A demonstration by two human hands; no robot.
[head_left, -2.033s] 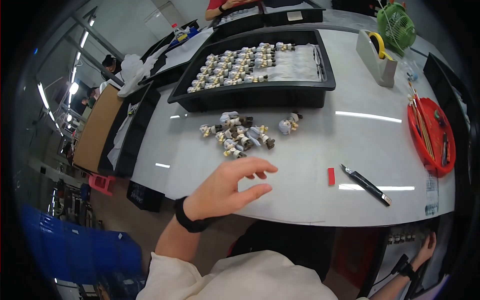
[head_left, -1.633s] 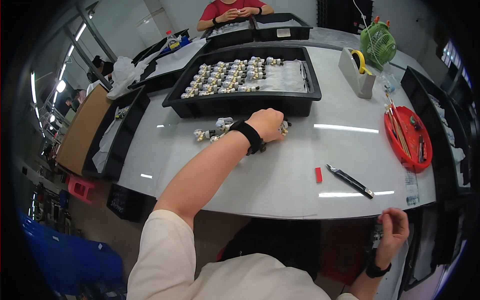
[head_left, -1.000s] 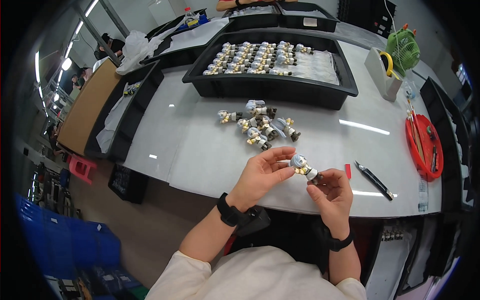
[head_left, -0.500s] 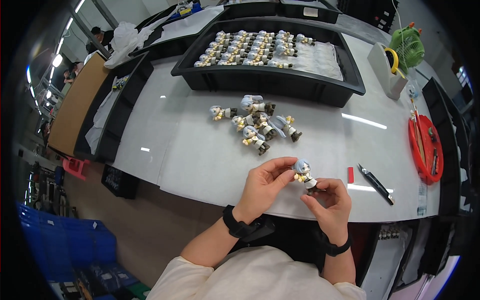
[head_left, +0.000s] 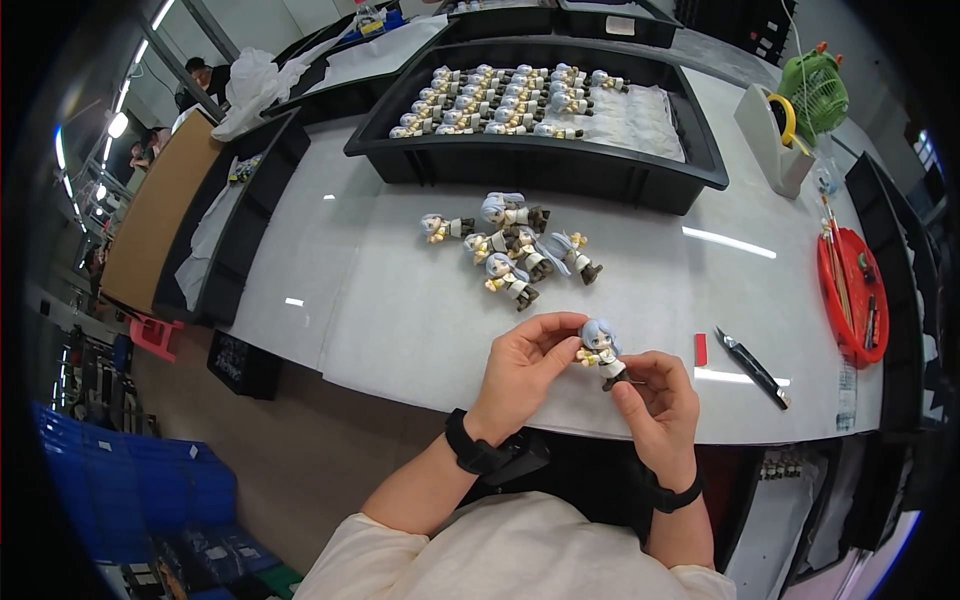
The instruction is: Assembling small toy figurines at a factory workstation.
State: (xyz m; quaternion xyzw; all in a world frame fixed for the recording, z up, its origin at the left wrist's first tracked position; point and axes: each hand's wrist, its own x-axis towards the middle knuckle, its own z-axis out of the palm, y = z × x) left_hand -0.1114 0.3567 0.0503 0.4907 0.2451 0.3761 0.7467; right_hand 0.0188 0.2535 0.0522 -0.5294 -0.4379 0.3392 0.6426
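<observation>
A small figurine point(head_left: 602, 352) with pale blue hair, a white outfit and dark boots is held between my two hands over the table's near edge. My left hand point(head_left: 530, 365) is closed on its upper side, thumb and fingers by the hair. The fingers of my right hand point(head_left: 655, 400) pinch it by the boots. Beyond my hands lies a loose group of similar figurines point(head_left: 512, 280) on the white tabletop, some overlapping. To the right of my right hand are a small red strip point(head_left: 700, 349) and a black-handled craft knife point(head_left: 752, 368).
A black tray point(head_left: 530, 165) with rows of figurines on white padding stands at the back. On the right are a red round dish point(head_left: 835, 330) holding brushes, a green fan point(head_left: 812, 92) and a white holder with yellow tape point(head_left: 770, 140). Another black tray point(head_left: 235, 240) stands left.
The figurine has turned slightly between my fingers, its face now more toward me, and shifted a little left. Both hands keep their hold.
</observation>
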